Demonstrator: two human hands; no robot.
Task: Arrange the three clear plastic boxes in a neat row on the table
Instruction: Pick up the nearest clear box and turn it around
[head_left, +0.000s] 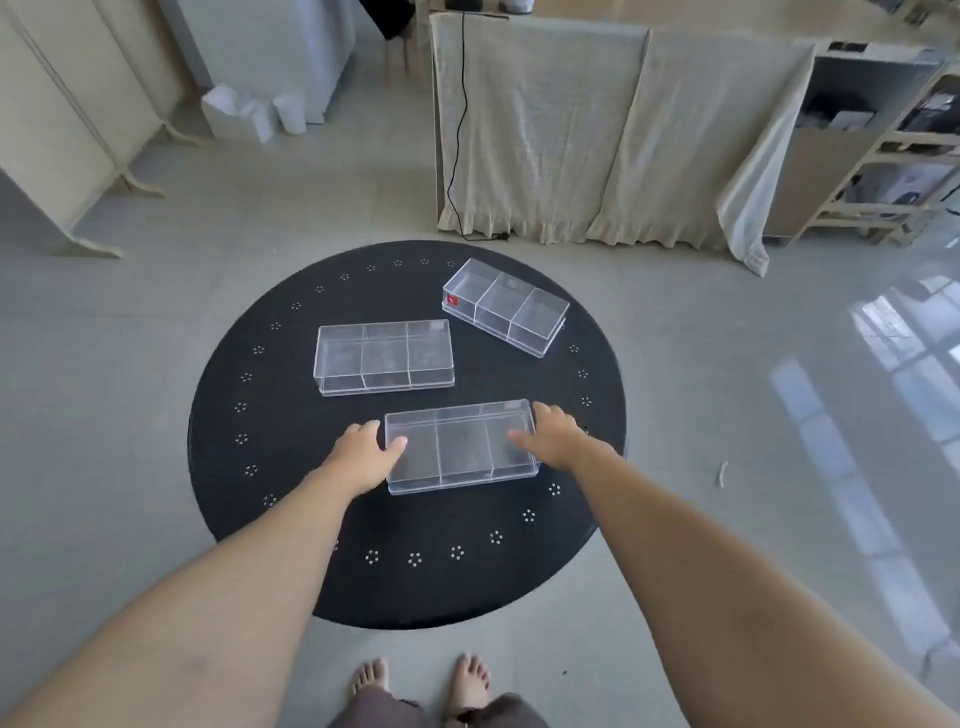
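Observation:
Three clear plastic boxes, each split into three compartments, lie on a round black table (291, 545). The near box (462, 447) sits close to me, held at both short ends: my left hand (363, 452) grips its left end with the thumb over the rim, and my right hand (553, 436) grips its right end. The middle box (383, 357) rests to the left, behind the near one, roughly parallel to it. The far box (505, 306) with a small red label lies at the back right, turned at an angle.
The table has a ring of small white dot clusters near its edge. Grey floor surrounds it. Cloth-draped furniture (571, 130) with a black cable stands behind, a wooden shelf (893, 156) at the right, folding panels (67, 130) at the left. My bare feet show below.

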